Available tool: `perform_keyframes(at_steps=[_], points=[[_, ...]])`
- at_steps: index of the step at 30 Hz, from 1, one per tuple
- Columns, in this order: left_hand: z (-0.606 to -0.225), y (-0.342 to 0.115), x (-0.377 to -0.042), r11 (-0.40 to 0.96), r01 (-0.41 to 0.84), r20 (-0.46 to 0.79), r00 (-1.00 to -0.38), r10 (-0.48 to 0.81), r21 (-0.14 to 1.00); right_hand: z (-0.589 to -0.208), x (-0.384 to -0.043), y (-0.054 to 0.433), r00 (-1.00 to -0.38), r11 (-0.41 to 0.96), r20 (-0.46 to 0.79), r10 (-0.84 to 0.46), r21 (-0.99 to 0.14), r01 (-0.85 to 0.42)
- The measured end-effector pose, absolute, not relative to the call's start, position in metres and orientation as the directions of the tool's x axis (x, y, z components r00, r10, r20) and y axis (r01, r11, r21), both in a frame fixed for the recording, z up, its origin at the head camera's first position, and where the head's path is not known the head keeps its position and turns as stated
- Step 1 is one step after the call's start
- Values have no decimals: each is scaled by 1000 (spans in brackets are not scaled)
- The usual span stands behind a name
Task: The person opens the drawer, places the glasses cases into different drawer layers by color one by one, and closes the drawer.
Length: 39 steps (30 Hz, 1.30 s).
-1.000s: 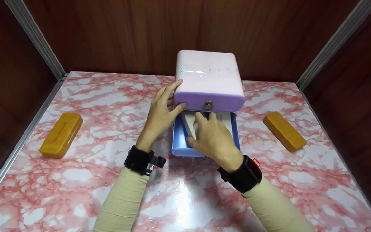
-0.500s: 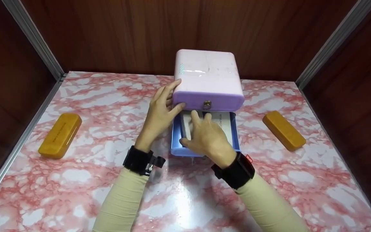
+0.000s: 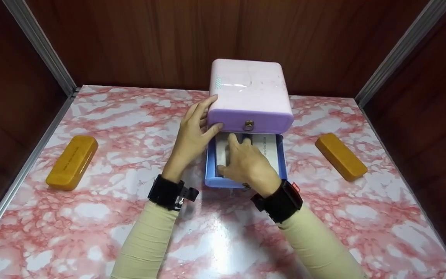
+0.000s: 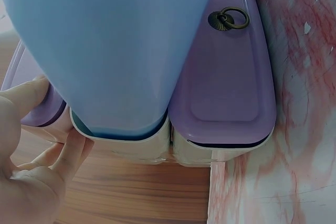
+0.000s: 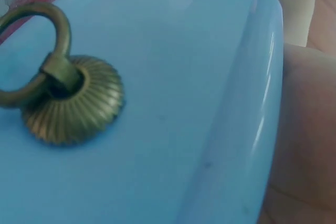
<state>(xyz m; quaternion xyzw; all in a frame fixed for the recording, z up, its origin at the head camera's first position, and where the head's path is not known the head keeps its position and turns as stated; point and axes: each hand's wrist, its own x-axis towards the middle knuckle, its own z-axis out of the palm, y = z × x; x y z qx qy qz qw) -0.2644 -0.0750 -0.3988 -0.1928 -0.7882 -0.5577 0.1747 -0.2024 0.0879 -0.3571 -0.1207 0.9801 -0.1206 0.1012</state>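
Note:
A small pink-and-purple drawer cabinet (image 3: pixel 250 85) stands at the back of the table, its blue drawer (image 3: pixel 225 182) pulled out. My left hand (image 3: pixel 192 133) grips the cabinet's left front corner, thumb on the purple front and fingers along the side. Inside the blue drawer, my right hand (image 3: pixel 248 162) holds a whitish case (image 3: pixel 221 151), which lies low on the left side. Beside it, on the right, is another whitish case (image 3: pixel 271 153) with dark lettering, partly covered by the hand. A brass ring pull (image 5: pixel 76 98) shows on the blue front in the right wrist view.
A mustard-yellow case (image 3: pixel 72 162) lies at the left of the marbled table, and a second mustard case (image 3: pixel 341 157) at the right. Below the blue drawer, the left wrist view shows a purple drawer (image 4: pixel 226 87). Wooden walls (image 3: pixel 192 42) enclose the table.
The whitish case under my right hand has gone from tilted to lying flat at the drawer's left. My right hand has shifted slightly left; the left hand keeps its place.

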Motion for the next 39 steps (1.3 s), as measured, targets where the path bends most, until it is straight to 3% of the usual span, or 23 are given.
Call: perform_keyframes(at_steps=[12, 20, 30, 39], points=[[-400, -76, -266, 308, 491, 482, -869, 110, 815, -360, -202, 91, -949, 927, -142, -281, -296, -230], [-399, -75, -266, 317, 492, 483, -868, 114, 811, -354, -190, 107, -942, 898, -11, -336, -306, -317], [-399, -77, -265, 313, 482, 468, -875, 122, 818, -355, -171, 139, -838, 740, 287, -464, -394, -545], [-398, -76, -264, 315, 474, 461, -879, 119, 822, -360, -151, 165, -801, 649, 338, -495, -469, -599]])
